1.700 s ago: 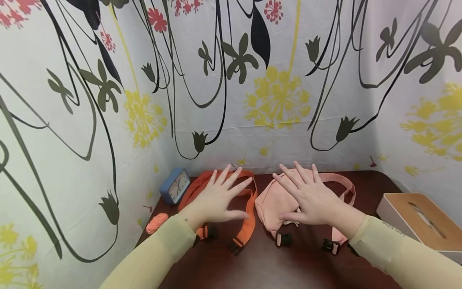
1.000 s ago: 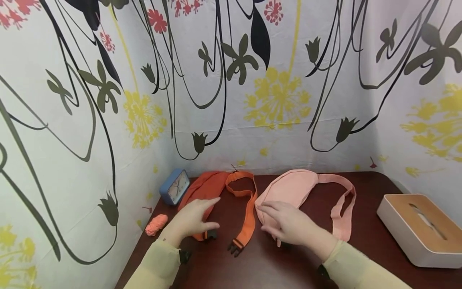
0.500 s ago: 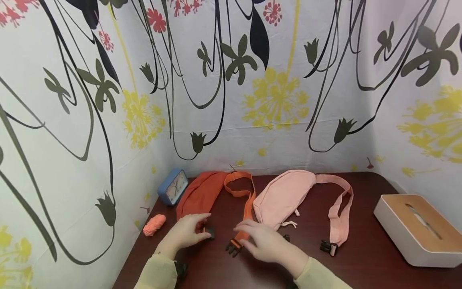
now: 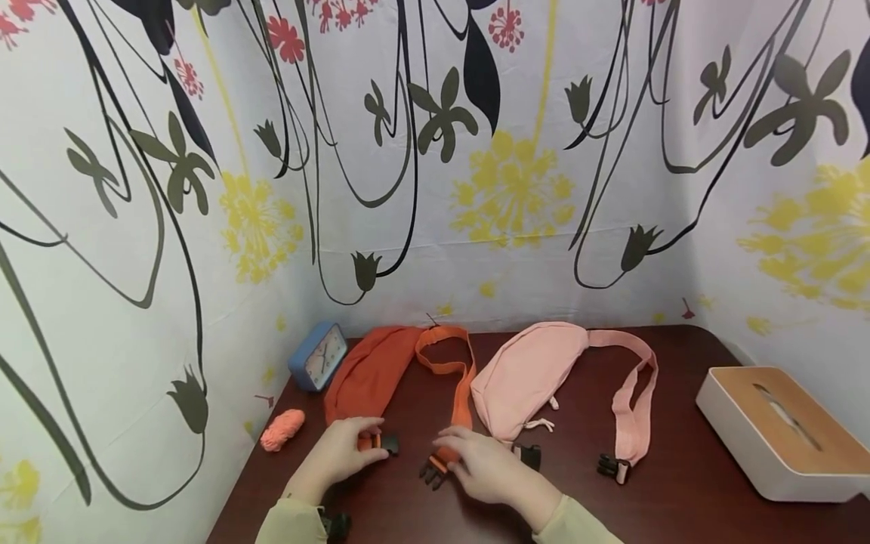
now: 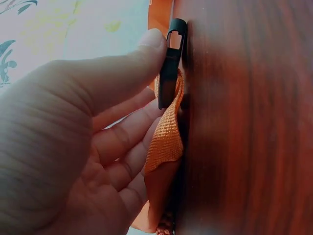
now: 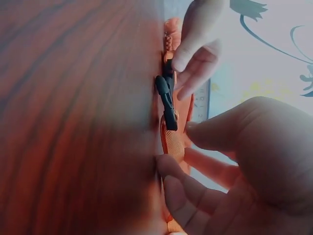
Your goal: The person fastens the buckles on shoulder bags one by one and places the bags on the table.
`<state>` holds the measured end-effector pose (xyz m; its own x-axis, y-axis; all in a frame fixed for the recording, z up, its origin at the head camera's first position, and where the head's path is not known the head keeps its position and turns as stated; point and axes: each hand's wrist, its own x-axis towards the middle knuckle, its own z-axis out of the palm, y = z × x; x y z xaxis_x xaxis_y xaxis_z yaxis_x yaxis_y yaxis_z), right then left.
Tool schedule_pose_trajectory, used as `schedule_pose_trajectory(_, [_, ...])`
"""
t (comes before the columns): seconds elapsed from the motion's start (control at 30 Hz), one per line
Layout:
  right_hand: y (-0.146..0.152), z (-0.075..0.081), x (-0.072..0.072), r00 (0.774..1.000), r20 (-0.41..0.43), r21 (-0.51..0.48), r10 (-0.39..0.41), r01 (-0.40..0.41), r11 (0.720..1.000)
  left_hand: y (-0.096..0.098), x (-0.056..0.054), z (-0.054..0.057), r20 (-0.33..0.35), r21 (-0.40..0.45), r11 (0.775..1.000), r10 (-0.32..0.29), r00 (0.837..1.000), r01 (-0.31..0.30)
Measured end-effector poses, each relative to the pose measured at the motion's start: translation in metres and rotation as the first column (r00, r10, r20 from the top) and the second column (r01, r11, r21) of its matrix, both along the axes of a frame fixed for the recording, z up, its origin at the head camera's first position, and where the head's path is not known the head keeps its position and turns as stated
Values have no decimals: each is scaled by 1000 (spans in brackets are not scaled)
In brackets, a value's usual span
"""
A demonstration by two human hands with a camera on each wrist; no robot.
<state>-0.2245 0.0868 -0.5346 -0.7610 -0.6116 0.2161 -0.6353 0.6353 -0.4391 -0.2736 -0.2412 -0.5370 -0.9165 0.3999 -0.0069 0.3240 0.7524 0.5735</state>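
An orange waist bag point(image 4: 372, 370) lies on the dark table, its strap point(image 4: 464, 393) looping to the right. My left hand point(image 4: 343, 453) pinches the black socket half of its buckle point(image 5: 168, 85); in the left wrist view the thumb sits on the socket's edge with the fingers behind the webbing. My right hand point(image 4: 485, 468) has its fingers curled around the other strap end, just behind the pronged buckle half point(image 4: 433, 472). The right wrist view shows fingertips under the webbing and the thumb beside it. The two buckle halves are apart, facing each other.
A pink waist bag point(image 4: 530, 374) with an unfastened buckle lies to the right. Behind the left hand are a blue clock point(image 4: 319, 359) and a coral yarn bundle point(image 4: 282, 431). A white tissue box point(image 4: 782, 423) with a wooden top stands far right. Patterned fabric surrounds the table.
Both hands were spread over the bags, then drew back and lowered. The left came to the orange bag's socket, while the right moved left from the pink bag to the orange strap end.
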Motion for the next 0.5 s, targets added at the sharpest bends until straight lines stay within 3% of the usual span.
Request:
schedule_pose_trajectory(0.27, [2, -6, -1, 1000, -14, 34, 5, -5, 999, -2, -1, -8, 19, 34, 999, 37, 999, -38])
schedule_pose_trajectory(0.5, [0, -8, -1, 999, -52, -7, -6, 6, 1000, -4, -3, -9, 75, 94, 993, 58, 995, -65])
